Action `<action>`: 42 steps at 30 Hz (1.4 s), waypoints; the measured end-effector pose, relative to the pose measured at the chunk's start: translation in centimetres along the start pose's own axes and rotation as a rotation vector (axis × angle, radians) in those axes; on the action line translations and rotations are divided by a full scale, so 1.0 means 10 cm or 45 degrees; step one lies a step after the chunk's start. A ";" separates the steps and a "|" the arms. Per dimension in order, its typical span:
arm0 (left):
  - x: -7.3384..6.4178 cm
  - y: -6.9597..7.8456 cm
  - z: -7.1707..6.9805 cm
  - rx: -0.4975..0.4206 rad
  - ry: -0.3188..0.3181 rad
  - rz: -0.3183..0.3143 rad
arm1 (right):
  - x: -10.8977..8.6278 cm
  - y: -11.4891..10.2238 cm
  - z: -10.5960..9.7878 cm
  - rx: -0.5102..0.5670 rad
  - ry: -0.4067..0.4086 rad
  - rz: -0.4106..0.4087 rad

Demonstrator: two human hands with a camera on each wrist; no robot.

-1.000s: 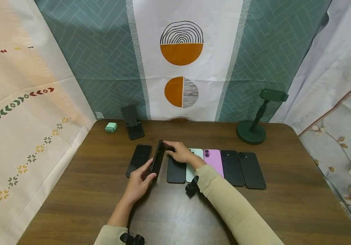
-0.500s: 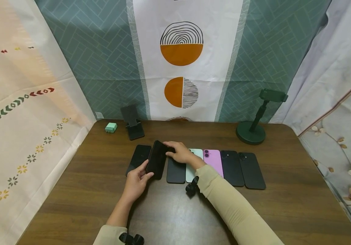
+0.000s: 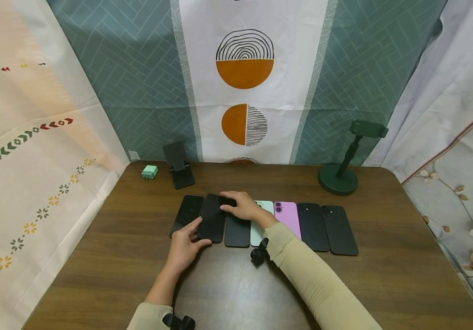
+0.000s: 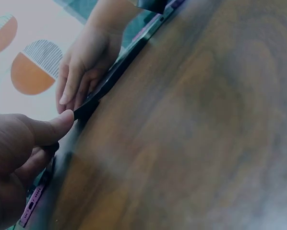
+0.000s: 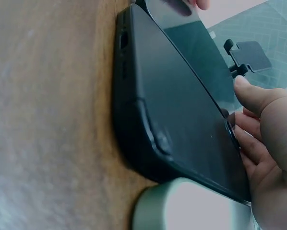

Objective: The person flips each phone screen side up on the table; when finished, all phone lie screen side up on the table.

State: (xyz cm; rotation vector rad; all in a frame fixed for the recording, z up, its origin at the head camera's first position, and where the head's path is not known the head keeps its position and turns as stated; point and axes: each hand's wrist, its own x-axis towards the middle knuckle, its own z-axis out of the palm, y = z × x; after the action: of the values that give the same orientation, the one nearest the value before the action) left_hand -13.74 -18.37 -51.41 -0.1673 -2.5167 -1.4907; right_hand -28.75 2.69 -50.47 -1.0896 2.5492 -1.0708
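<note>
Left hand pinched black phone near its corner; right hand at far end, grip unclear. Even lowering suited best.

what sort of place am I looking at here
Possibly an indoor spot set up for filming or testing: patterned cloths hang on three sides of a wooden table, where phones lie in a row.

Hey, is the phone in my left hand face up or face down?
Face up: the phone shows a glossy, mirror-like screen in the right wrist view.
</note>
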 end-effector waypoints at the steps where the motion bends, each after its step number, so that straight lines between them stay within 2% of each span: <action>1: 0.00 0.00 0.00 0.030 0.003 0.018 | 0.00 0.00 0.00 0.001 0.002 -0.008; 5: -0.01 0.02 0.02 0.094 0.000 0.044 | -0.01 -0.01 0.00 -0.014 0.011 -0.030; 15: -0.02 0.09 0.03 0.371 -0.041 -0.025 | -0.02 -0.03 0.01 -0.027 0.010 0.004; 18: -0.01 0.09 0.04 0.382 -0.044 -0.033 | -0.02 -0.03 0.01 -0.031 0.011 0.014; 21: -0.01 0.08 0.03 0.357 -0.042 -0.004 | -0.02 -0.02 0.02 -0.030 0.016 0.023; 25: 0.00 0.05 0.00 0.349 0.006 0.051 | -0.03 0.00 0.02 -0.025 0.026 0.015; 28: 0.01 0.01 -0.03 0.399 0.032 0.042 | -0.05 0.01 0.00 -0.019 0.031 0.021; 31: 0.01 0.00 -0.06 0.426 -0.006 -0.011 | -0.09 0.03 -0.02 -0.011 0.039 0.046; 35: 0.00 0.03 -0.07 0.395 -0.072 -0.075 | -0.13 0.05 -0.07 -0.006 0.063 0.043; 42: -0.04 0.10 -0.03 0.403 -0.133 -0.108 | -0.22 0.08 -0.13 -0.011 0.078 0.024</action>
State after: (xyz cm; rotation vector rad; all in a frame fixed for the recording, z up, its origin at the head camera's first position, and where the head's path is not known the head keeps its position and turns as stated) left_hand -13.12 -18.17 -50.51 -0.0899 -2.8347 -1.1147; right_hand -28.17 5.26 -50.27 -1.0483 2.6081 -1.1068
